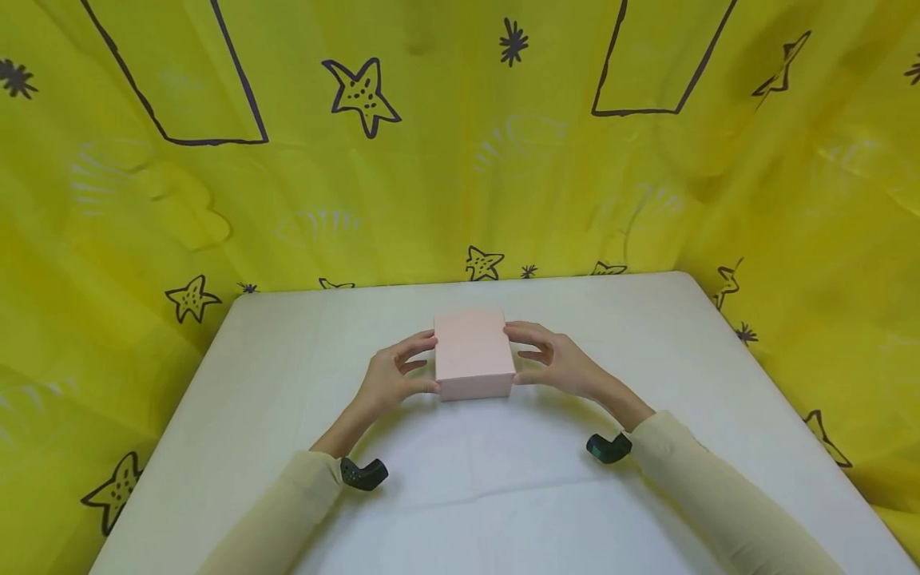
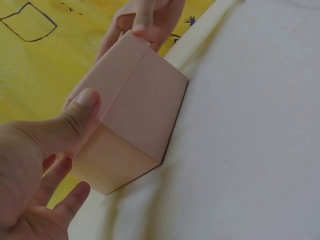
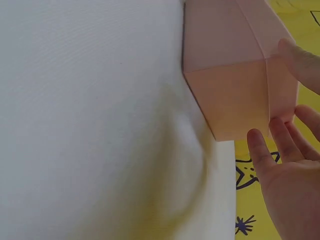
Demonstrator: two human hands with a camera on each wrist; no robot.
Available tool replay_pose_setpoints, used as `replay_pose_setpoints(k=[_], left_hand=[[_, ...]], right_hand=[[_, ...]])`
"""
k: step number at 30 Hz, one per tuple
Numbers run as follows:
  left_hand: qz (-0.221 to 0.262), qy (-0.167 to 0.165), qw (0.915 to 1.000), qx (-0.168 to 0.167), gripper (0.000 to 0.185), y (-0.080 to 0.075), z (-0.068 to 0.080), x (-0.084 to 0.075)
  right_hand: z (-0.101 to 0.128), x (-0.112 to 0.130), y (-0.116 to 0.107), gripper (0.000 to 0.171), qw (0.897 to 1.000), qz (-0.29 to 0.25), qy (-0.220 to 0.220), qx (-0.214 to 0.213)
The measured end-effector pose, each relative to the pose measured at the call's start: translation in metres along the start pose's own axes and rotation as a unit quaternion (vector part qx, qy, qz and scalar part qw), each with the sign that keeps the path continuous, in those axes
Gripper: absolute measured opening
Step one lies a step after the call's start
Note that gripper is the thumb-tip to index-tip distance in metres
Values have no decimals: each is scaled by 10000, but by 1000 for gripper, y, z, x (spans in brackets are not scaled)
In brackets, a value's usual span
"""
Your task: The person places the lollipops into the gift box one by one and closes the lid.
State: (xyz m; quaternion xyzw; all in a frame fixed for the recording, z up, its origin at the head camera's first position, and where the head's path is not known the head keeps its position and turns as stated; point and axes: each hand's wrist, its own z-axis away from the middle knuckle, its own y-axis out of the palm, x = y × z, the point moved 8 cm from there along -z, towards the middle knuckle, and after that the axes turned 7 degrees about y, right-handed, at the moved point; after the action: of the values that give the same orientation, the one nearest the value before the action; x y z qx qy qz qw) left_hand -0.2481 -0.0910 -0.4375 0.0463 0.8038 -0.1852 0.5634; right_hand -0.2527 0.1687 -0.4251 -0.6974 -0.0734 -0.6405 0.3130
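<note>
Yellow cloth (image 1: 108, 239) printed with dark stars is hung behind and beside a white table (image 1: 237, 447). Near the table's middle a pink box (image 1: 472, 351) is set flat on the top. At its left side the left hand (image 1: 391, 375) is placed, thumb and fingertips pressed against the box wall, fingers curved round its edge. At its right side the right hand (image 1: 557, 361) is laid likewise, fingertips on the far corner and thumb low on the wall. The box is thus clasped between both hands.
</note>
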Motion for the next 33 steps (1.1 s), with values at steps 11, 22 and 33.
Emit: replay_pose_setpoints(k=[11,22,33], left_hand=[[-31,56,10000,-16,70,4,4,8],[-102,31,9999,-30,70,7,7,0],[-95,-15,9999,-50,69,7,8,-6]], right_hand=[[-1,-12,4,81,9997,-96,202,76],[-1,-22,6,81,9989,-277,339,142],[-1,-20,7,82,9990,-230,363,156]])
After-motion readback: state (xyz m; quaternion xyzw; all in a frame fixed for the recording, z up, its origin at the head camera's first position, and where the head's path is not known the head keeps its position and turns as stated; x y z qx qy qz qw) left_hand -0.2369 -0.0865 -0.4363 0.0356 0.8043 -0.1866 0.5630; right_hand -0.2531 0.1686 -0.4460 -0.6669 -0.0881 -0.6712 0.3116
